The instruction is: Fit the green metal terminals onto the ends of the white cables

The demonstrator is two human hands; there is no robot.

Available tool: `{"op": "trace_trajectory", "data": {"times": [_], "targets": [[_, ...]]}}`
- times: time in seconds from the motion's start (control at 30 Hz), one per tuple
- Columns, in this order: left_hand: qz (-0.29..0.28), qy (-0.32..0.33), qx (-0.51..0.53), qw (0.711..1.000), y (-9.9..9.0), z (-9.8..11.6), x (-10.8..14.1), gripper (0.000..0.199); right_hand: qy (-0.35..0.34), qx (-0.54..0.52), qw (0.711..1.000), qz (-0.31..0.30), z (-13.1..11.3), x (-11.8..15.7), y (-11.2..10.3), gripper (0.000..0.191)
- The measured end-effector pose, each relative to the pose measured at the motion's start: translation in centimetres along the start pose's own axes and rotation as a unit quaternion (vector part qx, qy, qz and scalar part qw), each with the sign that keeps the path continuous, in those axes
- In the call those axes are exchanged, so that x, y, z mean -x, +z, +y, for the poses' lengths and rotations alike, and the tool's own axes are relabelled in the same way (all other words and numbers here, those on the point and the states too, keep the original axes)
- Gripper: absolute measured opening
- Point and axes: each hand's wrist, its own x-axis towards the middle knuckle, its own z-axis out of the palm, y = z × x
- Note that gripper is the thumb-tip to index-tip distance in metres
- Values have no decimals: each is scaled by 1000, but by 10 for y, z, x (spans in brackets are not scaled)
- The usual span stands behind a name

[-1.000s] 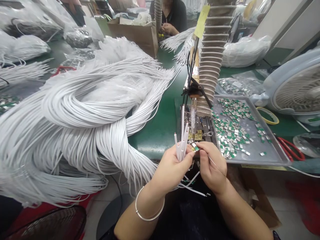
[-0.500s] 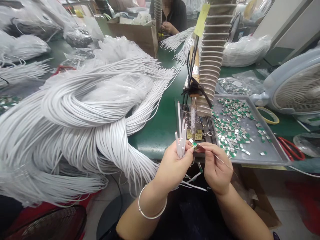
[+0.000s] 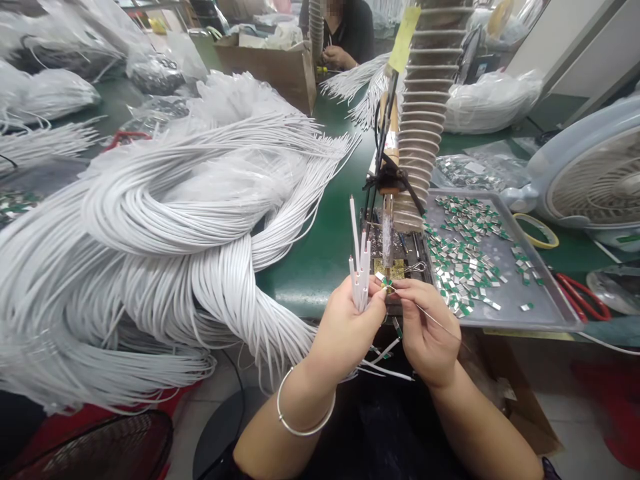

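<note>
Several white cables (image 3: 361,277) stand up out of my left hand (image 3: 345,327), whose fingers are closed round them. At its fingertips is a small green-and-silver circuit board (image 3: 384,281), right below the tip of a clamped soldering iron (image 3: 388,233). My right hand (image 3: 431,333) pinches a thin strand of solder wire (image 3: 435,321), its end close to the board. Below my hands hang more white cable ends (image 3: 387,350), with small boards on some of them. My fingers partly hide where board, iron and solder meet.
A large heap of white cables (image 3: 165,220) covers the left of the green table (image 3: 295,283). On the right stand a tray (image 3: 525,267) of small boards, red-handled pliers (image 3: 583,297) and a fan (image 3: 595,173). A ribbed hose (image 3: 425,120) hangs behind the iron. Opposite sits a person (image 3: 345,40).
My right hand has shifted slightly left, bringing the solder end nearer the board. The left hand with the cables has moved slightly left, and the board now lies at the iron's tip.
</note>
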Motion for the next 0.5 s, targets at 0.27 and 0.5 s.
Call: {"op": "trace_trajectory", "data": {"times": [0.27,0.5], "targets": [[4,4,8,1000,-1,1,-1,10,1,6,1000,2,-1,-2,1,21],[7,20,-5,1000,-2,4,2,10,-10,7,1000,6,-4,-6,2,20]]}}
